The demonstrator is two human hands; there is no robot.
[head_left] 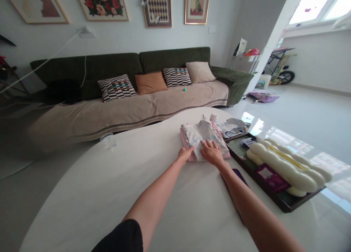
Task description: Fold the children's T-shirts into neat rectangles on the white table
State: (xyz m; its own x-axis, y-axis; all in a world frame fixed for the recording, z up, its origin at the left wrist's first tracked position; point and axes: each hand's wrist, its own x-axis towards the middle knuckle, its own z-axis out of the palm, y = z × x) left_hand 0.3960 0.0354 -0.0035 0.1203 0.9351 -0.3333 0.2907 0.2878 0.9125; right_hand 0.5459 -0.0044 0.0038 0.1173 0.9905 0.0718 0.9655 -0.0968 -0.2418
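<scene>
A folded grey shirt with pale lettering lies on top of folded pink clothing, making a small stack on the white table. My left hand grips the stack's near left edge, its thumb over the cloth and its other fingers mostly hidden. Spread flat on the shirt's front, my right hand rests with its fingers apart. A dark, flat phone-like object lies partly beneath my right forearm.
Right of the stack, a dark tray holds a cream, puffy tissue-box cover and a purple card. Behind the stack are a small white bottle and a crumpled plastic packet. A clear cup stands left; a green sofa stands beyond.
</scene>
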